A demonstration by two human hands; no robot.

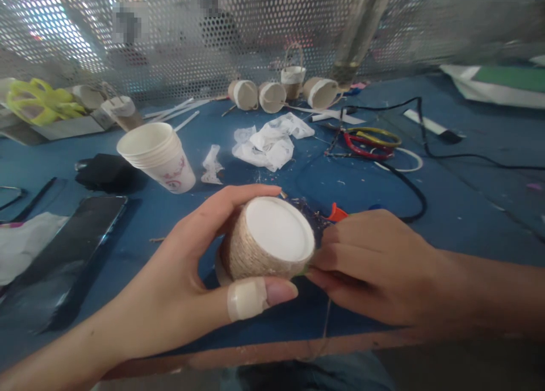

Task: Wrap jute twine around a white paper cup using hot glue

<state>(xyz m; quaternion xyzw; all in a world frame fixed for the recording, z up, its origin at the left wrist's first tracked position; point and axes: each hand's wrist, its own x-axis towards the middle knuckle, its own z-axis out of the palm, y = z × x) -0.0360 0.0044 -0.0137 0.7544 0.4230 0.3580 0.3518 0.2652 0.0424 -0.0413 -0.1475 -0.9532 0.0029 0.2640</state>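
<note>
Table: a matte blue top [477,221] speckled with scraps, finished along the near edge by a brownish strip [238,356] and backed at the far edge by a perforated metal panel [255,28]
Wrapped cup: a rounded, tapering body [255,249] covered in close coils of coarse tan twine; the smooth white round base, ringed by a raised lip, is turned upward at a tilt; it is held just inside the near edge, about midway along it
Left hand: the cup is gripped by the left hand [187,277], thumb parted from the fingers and laid along the near side, forefinger curved over the far side; the thumb is banded with pale tape [247,299]
Right hand: the fingers of the right hand [378,266] are curled and pressed together against the cup's right side; what is pinched between the tips is hidden
Loose strand: a thin thread [327,317] is seen hanging below the right hand, toward the near edge
Paper cups: a nested white stack [164,158], printed in pink, is leaned toward the left edge
Tissue: soft, crumpled white sheets [272,144] are heaped mid-table
Far edge: several brown cups with white bands [244,95] are lined up, some laid on their sides
</note>
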